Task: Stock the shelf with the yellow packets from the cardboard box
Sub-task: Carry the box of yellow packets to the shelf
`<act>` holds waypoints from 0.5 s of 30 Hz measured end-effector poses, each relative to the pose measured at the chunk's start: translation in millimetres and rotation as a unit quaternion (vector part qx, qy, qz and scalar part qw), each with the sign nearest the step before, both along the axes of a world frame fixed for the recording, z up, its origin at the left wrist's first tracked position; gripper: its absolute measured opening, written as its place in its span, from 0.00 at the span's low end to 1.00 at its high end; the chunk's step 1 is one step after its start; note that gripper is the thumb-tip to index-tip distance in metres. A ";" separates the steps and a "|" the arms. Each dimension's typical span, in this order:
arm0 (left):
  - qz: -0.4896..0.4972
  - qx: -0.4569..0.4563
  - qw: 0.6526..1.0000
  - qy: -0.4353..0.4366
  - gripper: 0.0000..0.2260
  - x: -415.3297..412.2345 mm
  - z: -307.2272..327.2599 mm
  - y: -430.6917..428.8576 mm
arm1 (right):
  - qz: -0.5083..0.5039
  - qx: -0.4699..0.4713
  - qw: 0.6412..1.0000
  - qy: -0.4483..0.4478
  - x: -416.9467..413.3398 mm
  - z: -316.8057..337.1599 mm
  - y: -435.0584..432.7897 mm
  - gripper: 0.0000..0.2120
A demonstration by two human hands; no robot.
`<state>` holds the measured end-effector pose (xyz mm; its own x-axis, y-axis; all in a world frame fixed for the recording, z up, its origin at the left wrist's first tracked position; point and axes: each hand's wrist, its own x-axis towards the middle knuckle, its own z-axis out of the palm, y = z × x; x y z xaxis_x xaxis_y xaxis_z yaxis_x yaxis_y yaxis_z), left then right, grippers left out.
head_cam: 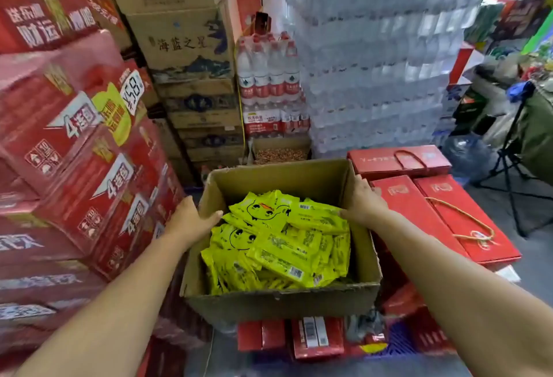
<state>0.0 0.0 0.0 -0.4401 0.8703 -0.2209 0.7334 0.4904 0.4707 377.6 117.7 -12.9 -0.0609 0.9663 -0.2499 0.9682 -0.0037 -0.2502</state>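
Open cardboard box [281, 302] full of yellow packets [278, 245]; left hand [191, 218] grips left rim, right hand [363, 200] right rim

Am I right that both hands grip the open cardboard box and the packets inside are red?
Not quite: the head view shows yellow packets, not red. The left hand and right hand do grip the open cardboard box.

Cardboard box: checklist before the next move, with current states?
1. Left hand grips left wall of cardboard box: ok.
2. Right hand grips the right wall: ok.
3. Yellow packets lie below the rim, none overhanging: ok.
4. Box underside sound: cannot tell, hidden.
5. Red cases crowd the left side: not ok.
6. Target shelf in view: not ok, none visible.
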 end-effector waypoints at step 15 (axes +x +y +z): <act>0.100 -0.075 0.992 0.026 0.32 -6.7 -57.9 11.9 | -0.257 0.003 0.964 0.069 -4.6 -20.0 -13.2 0.24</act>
<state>-6.7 11.9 -57.9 -0.6152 0.7231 -0.3140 0.6356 0.6906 0.3449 373.1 104.6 -32.9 0.3949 0.8789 -0.2678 0.7964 -0.4727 -0.3772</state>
